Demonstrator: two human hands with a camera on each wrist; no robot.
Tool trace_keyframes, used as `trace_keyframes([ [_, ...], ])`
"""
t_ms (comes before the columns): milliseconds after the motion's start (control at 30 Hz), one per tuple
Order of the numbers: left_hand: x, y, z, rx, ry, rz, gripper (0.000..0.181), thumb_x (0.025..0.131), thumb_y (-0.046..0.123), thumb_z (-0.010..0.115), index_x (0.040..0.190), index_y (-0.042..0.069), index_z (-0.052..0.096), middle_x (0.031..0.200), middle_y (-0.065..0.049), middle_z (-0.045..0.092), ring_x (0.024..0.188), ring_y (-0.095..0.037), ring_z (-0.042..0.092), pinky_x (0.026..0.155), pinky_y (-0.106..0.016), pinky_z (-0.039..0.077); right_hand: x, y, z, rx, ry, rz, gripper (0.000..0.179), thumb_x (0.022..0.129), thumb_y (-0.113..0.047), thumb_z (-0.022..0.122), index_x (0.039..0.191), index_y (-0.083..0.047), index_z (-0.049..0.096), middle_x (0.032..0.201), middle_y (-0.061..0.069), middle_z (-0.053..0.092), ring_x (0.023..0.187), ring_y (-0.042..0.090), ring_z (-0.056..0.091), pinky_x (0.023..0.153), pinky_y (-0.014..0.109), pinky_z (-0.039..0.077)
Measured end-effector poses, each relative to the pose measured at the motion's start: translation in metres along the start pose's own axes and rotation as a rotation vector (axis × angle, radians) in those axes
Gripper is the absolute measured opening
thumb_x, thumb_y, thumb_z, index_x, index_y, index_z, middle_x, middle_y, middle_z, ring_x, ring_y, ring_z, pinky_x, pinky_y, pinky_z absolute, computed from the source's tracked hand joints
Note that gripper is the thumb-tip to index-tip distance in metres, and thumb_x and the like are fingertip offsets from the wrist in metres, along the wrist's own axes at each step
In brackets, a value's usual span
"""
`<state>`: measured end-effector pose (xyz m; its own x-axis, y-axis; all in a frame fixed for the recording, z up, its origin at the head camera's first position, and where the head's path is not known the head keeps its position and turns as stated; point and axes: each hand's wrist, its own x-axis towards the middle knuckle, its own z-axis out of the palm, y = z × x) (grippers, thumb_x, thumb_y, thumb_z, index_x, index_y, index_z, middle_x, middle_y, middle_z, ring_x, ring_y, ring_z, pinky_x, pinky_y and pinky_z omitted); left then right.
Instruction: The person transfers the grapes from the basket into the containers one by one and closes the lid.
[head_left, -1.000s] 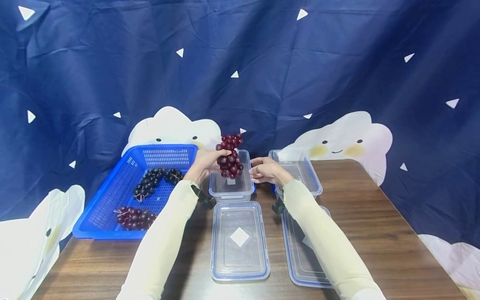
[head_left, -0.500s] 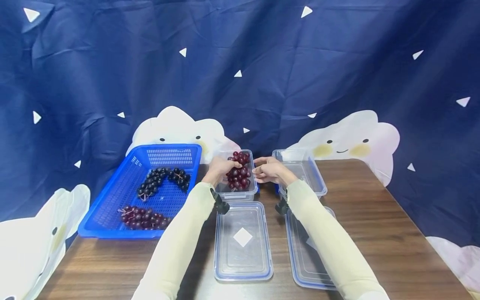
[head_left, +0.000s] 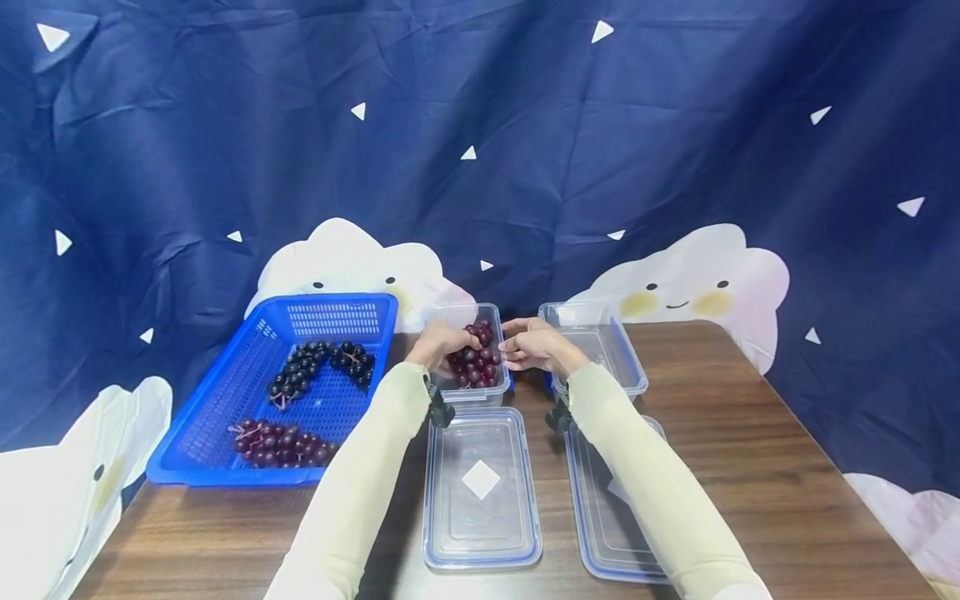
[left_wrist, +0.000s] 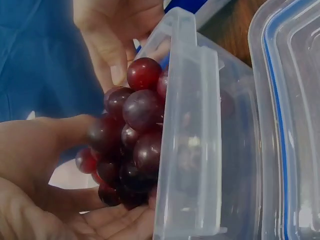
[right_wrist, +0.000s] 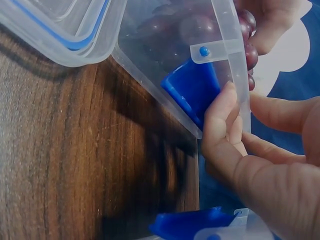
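My left hand point(head_left: 442, 342) holds a bunch of red grapes point(head_left: 480, 368) down inside the left clear plastic container point(head_left: 476, 398). In the left wrist view, thumb and fingers go round the grapes point(left_wrist: 142, 112) just above the container's rim point(left_wrist: 177, 150). My right hand point(head_left: 538, 346) grips that container's right side near a blue latch point(right_wrist: 192, 90), with fingers on both sides of the wall in the right wrist view. Part of the bunch is hidden behind the left hand.
A blue basket point(head_left: 206, 479) at the left holds black grapes point(head_left: 296, 371) and another red bunch point(head_left: 281, 443). A second clear container point(head_left: 636, 367) stands at the right. Two clear lids, the left lid point(head_left: 480, 525) and the right lid point(head_left: 600, 517), lie in front.
My left hand has lowered the red grapes from above the left container into it. My right hand has stayed at the container's right side.
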<state>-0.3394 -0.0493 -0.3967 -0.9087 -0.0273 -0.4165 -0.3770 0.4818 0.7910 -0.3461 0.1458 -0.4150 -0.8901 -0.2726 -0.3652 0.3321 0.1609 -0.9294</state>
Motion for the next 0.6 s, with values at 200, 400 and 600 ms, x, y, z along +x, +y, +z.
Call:
trace_keyframes([
  [200, -0.0039, 0.0017, 0.0054, 0.053, 0.044, 0.031, 0.054, 0.089, 0.020, 0.079, 0.131, -0.007, 0.059, 0.131, -0.021, 0.065, 0.112, -0.037, 0.070, 0.089, -0.055, 0.064, -0.0008, -0.0005, 0.0010, 0.004, 0.004, 0.005, 0.062, 0.096, 0.011, 0.058, 0.155, 0.001, 0.041, 0.093, 0.009, 0.060, 0.075, 0.015, 0.061, 0.071, 0.026, 0.059],
  [400, -0.0054, 0.0011, 0.0100, 0.073, 0.094, 0.052, 0.053, 0.089, 0.024, 0.081, 0.128, -0.007, 0.062, 0.128, -0.020, 0.066, 0.106, -0.033, 0.069, 0.085, -0.051, 0.066, -0.0009, -0.0008, 0.0020, 0.007, 0.007, 0.003, 0.061, 0.096, 0.011, 0.057, 0.155, 0.001, 0.042, 0.092, 0.008, 0.059, 0.073, 0.014, 0.059, 0.071, 0.026, 0.059],
  [600, -0.0047, 0.0007, 0.0099, 0.080, 0.061, 0.046, 0.048, 0.093, 0.025, 0.078, 0.127, -0.006, 0.064, 0.128, -0.022, 0.066, 0.111, -0.037, 0.070, 0.088, -0.053, 0.065, 0.0001, 0.0006, 0.0009, -0.005, 0.018, 0.004, 0.061, 0.097, 0.010, 0.058, 0.155, 0.000, 0.043, 0.090, 0.007, 0.060, 0.075, 0.014, 0.058, 0.071, 0.026, 0.059],
])
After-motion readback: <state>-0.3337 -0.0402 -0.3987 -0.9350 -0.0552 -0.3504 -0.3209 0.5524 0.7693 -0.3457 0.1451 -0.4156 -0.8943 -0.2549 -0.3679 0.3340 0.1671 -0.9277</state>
